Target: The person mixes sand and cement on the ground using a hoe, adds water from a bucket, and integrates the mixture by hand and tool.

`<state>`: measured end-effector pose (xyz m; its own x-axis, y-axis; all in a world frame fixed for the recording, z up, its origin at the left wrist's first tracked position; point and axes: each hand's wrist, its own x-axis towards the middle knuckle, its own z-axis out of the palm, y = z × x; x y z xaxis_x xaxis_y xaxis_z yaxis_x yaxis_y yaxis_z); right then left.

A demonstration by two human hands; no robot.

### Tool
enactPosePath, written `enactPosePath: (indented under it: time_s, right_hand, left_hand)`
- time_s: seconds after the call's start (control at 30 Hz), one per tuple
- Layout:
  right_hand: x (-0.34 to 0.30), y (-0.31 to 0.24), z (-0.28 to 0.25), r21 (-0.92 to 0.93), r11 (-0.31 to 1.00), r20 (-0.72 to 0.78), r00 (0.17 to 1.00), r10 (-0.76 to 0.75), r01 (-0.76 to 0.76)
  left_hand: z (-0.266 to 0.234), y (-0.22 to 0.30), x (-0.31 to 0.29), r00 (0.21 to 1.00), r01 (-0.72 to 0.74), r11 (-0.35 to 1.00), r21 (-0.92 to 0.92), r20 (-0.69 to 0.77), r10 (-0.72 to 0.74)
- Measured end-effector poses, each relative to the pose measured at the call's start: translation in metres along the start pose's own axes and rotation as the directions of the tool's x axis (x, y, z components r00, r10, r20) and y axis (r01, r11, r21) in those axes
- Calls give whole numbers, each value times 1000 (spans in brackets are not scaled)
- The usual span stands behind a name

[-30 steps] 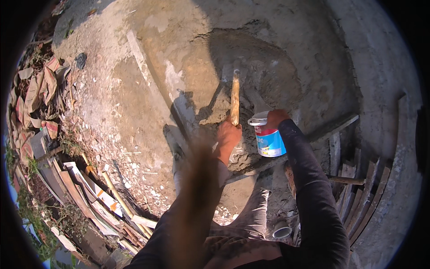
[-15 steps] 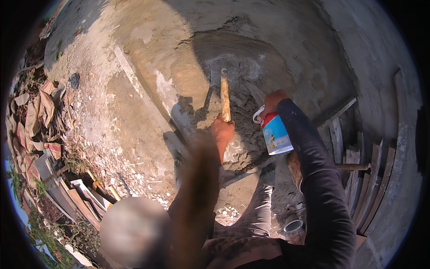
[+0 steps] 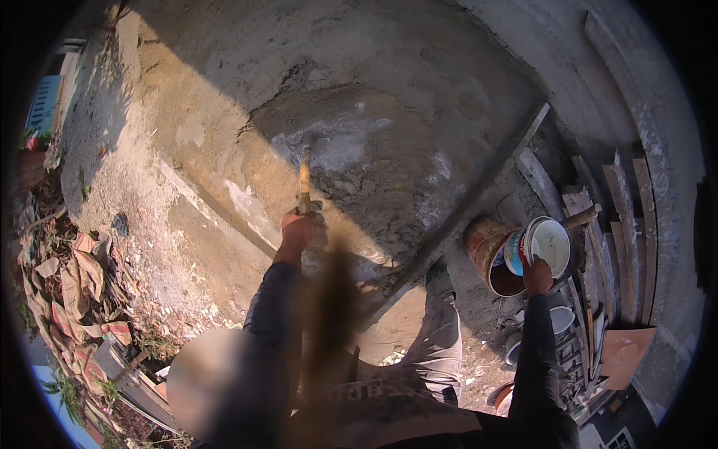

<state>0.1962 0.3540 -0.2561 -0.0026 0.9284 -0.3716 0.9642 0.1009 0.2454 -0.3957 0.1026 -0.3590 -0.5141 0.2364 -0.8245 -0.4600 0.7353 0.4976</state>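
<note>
**On the concrete slab: tool in left hand, can in right**

At the centre of the slab (image 3: 419, 67), a mound of grey wet mortar (image 3: 374, 161) lies spread out, paler and glossy near its left side. The left hand (image 3: 299, 228) is closed fully around the lower end of a wooden handle (image 3: 304, 179); the handle runs upward from the fist and its far end sits in the pale wet patch of the mortar. The tool head is buried or blurred, so its kind cannot be told. The left forearm is in a dark sleeve.

The right hand (image 3: 537, 275) is out to the right, well apart from the mound. Its grip is closed on the rim of a small white can (image 3: 540, 247) with a blue and red band, tipped on its side so the open mouth faces the camera. The can is held at the mouth of a larger rusty bucket (image 3: 490, 251), touching or just beside it; which one cannot be told.

A long straight wooden batten (image 3: 493, 187) runs diagonally between the mound and the bucket. Further right, several weathered planks (image 3: 628, 224) lie side by side. Below the right hand, two small white pots (image 3: 557, 318) sit on the ground. On the far left, a heap of broken rubble and scrap (image 3: 75, 277) borders the slab. The person's bent knee in grey trousers (image 3: 441, 344) shows between the two arms.
</note>
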Motion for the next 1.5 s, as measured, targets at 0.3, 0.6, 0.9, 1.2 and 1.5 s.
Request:
enactPosePath:
  time_s: [0.3, 0.6, 0.9, 1.2, 1.5]
  right_hand:
    - [2, 100, 183, 285, 891, -7, 928, 372, -355]
    - [-84, -229, 231, 672, 741, 208, 956, -209, 16]
    - [-168, -633, 268, 785, 340, 620, 675, -401, -518]
    - [-245, -743, 129, 997, -29, 42, 862, -505, -66]
    - [-130, -891, 274, 955, 203, 294, 771, -564, -215]
  left_hand:
    - [7, -26, -21, 997, 82, 996, 21, -9, -82]
    - [0, -160, -70, 992, 69, 992, 110, 98, -80]
    - [-111, -324, -43, 990, 138, 988, -77, -19, -139]
    - [-155, -327, 63, 973, -167, 984, 57, -152, 174]
    - [-143, -306, 209, 941, -228, 972, -64, -271, 203]
